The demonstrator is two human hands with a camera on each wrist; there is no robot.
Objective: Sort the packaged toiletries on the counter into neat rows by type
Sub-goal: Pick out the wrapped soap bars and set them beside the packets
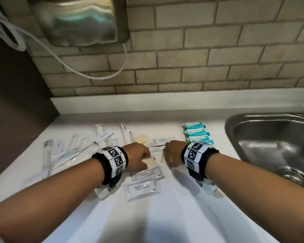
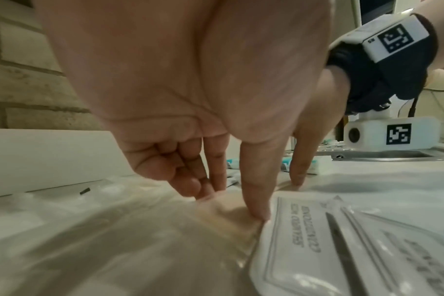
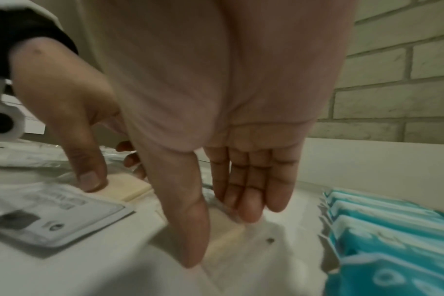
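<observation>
- My left hand [image 1: 139, 158] is down on a clear packet with a cream pad [image 2: 231, 212] near the middle of the counter [image 1: 165, 216]; thumb and fingertips press its wrapper, fingers bent, not closed round it.
- My right hand [image 1: 174, 153] lies just beside it over a second cream pad packet [image 3: 228, 230], fingers straight and together, tips touching it, thumb spread apart.
- Two shampoo with conditioner sachets [image 1: 144, 188] lie toward the counter's front edge, one touching the left packet.
- Another sachet [image 1: 163, 141] and a cream pad [image 1: 140, 138] lie behind my hands.
- Teal soap packs [image 1: 197, 134] stand in a row near the sink [image 1: 235, 137].
- Long clear-wrapped items [image 1: 74, 151] are scattered toward the counter's left edge.
</observation>
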